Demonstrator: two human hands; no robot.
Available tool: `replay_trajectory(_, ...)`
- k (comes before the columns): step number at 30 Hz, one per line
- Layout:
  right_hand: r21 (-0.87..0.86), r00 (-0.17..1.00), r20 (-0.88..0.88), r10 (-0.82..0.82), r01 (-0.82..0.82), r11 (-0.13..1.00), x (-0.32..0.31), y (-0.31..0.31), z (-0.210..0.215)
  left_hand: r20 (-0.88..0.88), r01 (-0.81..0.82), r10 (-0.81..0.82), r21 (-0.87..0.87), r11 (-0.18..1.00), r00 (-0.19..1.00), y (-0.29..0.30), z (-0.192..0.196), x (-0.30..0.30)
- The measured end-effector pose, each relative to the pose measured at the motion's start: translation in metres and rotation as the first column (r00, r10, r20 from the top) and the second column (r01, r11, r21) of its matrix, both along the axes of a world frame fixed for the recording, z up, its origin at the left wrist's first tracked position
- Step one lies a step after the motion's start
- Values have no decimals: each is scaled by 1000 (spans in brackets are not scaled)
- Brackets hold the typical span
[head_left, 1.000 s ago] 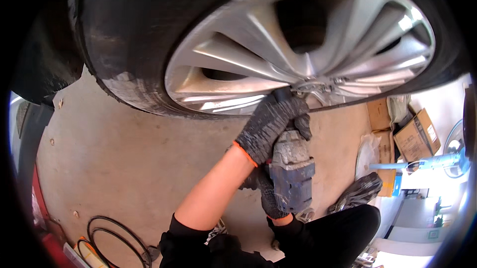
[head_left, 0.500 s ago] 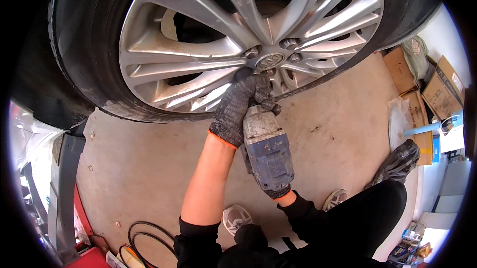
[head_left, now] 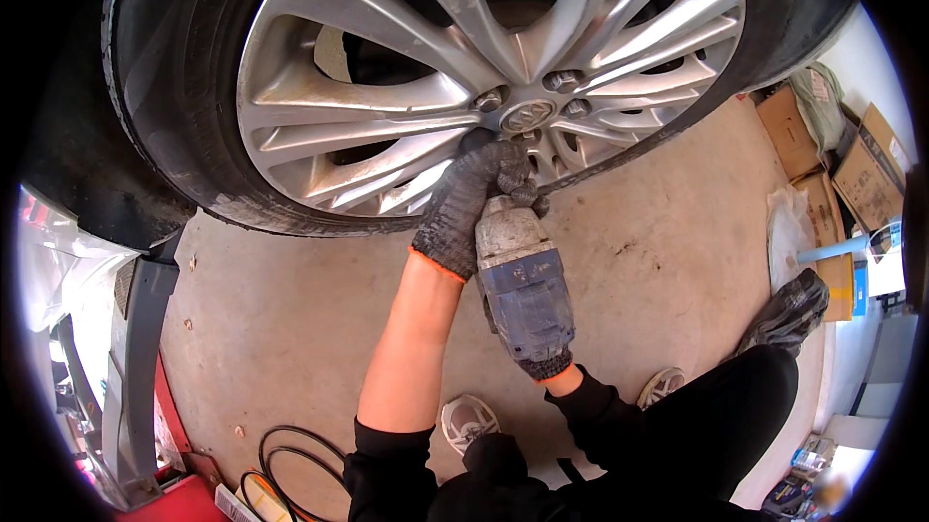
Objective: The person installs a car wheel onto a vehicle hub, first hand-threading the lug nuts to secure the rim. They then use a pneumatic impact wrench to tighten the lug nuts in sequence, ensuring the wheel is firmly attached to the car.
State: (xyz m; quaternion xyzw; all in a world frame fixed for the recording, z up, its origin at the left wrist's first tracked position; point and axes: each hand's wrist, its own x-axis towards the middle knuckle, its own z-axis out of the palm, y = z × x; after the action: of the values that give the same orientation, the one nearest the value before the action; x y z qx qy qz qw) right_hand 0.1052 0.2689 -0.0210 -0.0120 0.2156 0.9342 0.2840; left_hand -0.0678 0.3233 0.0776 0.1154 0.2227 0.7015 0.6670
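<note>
A worn blue-and-grey impact wrench (head_left: 527, 285) points up at the hub of a silver alloy wheel (head_left: 387, 91). My left hand (head_left: 471, 195), in a dark knit glove with an orange cuff edge, curls its fingers round the wrench's front end, just below the round centre cap (head_left: 528, 116). Its fingers hide the front of the tool and how it meets the wheel. Behind the rear of the tool is my right hand (head_left: 545, 365), gloved alike; its fingers and the handle are hidden by the body. Several wheel bolts, one of them a lug bolt (head_left: 562, 82), show around the cap.
The black tyre (head_left: 184, 87) arches overhead. At left stands a grey metal post (head_left: 145, 328), with a coiled black hose (head_left: 290, 459) on the floor near it. Cardboard boxes (head_left: 869, 169) and a black plastic bag (head_left: 789, 314) lie at right. My shoes (head_left: 469, 422) are below the wrench.
The whole view has shifted slightly, with floor and boxes sitting a little further right. My hands and the wrench have stayed nearly in place at the hub, the wrench's rear slightly higher in view.
</note>
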Motion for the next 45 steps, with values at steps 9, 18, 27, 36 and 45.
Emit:
replay_trajectory(9,535,622,744,-243,-338,774,-5,3,21,-49,-28,27,-19,999,998,-1,0,0)
replay_trajectory(18,528,989,-141,35,45,848,-16,5,-1,-148,-85,65,-133,987,987,-3,14,5)
replay_trajectory(27,714,587,676,-446,-672,198,11,-8,4,-24,-52,47,-232,971,999,-8,0,6)
replay_trajectory(36,697,663,716,-216,-666,265,30,-99,3,-228,-185,88,-450,874,970,-97,15,45)
replay_trajectory(45,586,888,441,-132,-173,792,42,-30,53,-506,10,-54,-89,996,861,-36,78,71)
